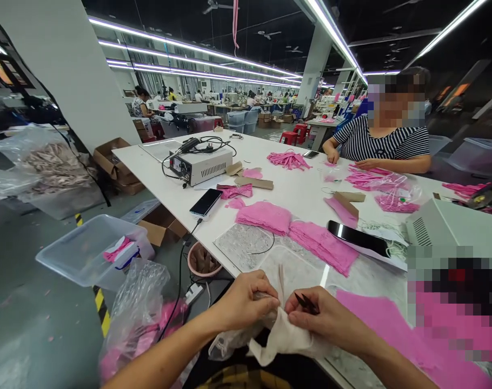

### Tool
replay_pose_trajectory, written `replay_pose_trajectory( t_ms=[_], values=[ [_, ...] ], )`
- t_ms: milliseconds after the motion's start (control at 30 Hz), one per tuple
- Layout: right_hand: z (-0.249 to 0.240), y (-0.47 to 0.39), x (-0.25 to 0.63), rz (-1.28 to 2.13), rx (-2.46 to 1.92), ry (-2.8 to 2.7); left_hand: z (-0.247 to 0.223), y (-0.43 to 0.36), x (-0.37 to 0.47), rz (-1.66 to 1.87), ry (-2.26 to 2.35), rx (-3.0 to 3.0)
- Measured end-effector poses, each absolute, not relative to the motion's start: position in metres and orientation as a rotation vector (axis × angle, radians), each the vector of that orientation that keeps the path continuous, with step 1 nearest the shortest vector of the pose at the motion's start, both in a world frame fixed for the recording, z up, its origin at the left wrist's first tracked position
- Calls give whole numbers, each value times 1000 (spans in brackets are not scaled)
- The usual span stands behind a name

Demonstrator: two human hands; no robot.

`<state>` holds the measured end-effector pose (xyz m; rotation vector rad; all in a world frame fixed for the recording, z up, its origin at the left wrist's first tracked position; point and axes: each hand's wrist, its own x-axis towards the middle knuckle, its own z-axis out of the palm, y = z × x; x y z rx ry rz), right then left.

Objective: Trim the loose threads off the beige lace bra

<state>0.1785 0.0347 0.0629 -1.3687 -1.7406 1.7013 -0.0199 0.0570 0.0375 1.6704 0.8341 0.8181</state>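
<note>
At the table's near edge, my left hand [248, 300] pinches a piece of off-white cloth [275, 339]. My right hand [325, 319] is closed on dark, pointed thread snips [306, 303], and its thumb and fingertips also press on the cloth. A narrow beige strip [281, 281] stands up between both hands; where it joins the cloth is hidden. Beyond them lie two stacks of pink cloth, a left one [264, 216] and a right one [325, 246]. Part of the cloth hangs below my hands, over my lap.
A phone [205, 202] and a grey machine box [207, 165] with cables are on the white table [246, 146]. Another phone [357, 237] lies farther right. Across the table, a person in a striped top [384, 146] handles pink strips. Plastic bins [95, 248] stand left on the floor.
</note>
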Motion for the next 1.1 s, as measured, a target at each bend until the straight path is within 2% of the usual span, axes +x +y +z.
replay_pose_trajectory(
  t_ms=[167,433,600,800,967,1100],
  values=[
    [48,23,159,1638,-1394,-1654,29,45,-25,923,850,1693],
    [29,7,141,1174,-1418,-1525,14,30,-29,925,853,1623],
    [26,3,139,1196,-1468,-1340,20,14,-33,1244,1168,1838],
    [25,-4,128,1100,-1377,-1507,12,0,-31,819,1240,1622],
    [23,-2,130,947,-1369,-1575,4,2,-29,803,1053,1317],
    [22,-1,129,1162,-1391,-1367,9,6,-33,739,962,1108]
  ],
)
